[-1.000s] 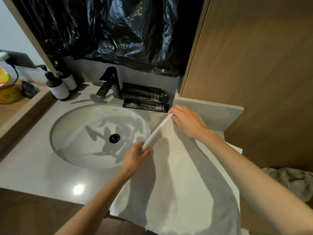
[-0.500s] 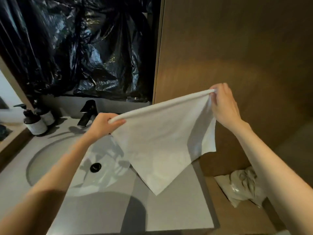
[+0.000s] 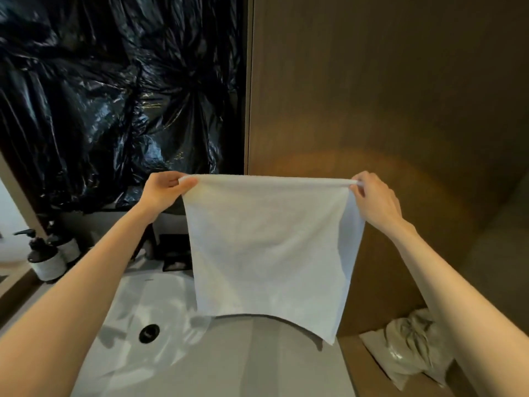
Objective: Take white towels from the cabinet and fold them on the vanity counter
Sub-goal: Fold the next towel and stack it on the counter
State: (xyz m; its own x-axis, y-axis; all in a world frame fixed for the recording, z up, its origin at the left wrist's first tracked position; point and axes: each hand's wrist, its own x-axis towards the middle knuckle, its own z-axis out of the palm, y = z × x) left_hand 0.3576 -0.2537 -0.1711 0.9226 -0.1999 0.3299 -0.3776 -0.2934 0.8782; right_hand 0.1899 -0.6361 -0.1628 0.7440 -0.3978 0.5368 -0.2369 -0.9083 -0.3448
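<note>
Head view, looking forward and down. Both hands hold a white towel [image 3: 269, 247] in the air by its two top corners, so that it hangs flat and spread above the vanity counter [image 3: 257, 365], with its lower edge over the right rim of the sink [image 3: 148, 299]; whether its lowest corner touches the counter cannot be told. The left hand [image 3: 163, 193] pinches the left corner between thumb and curled fingers. The right hand [image 3: 375, 202] pinches the right corner in the same way, and the cloth bunches slightly there. Two dark pump bottles [image 3: 47, 262] stand at the far left of the counter, and a black drain [image 3: 148, 333] sits in the sink bowl. Crumpled black plastic [image 3: 114, 96] covers the far wall on the left, a brown wooden panel [image 3: 372, 96] rises on the right, and a pale crumpled bag [image 3: 412, 345] lies low at the near right.
</note>
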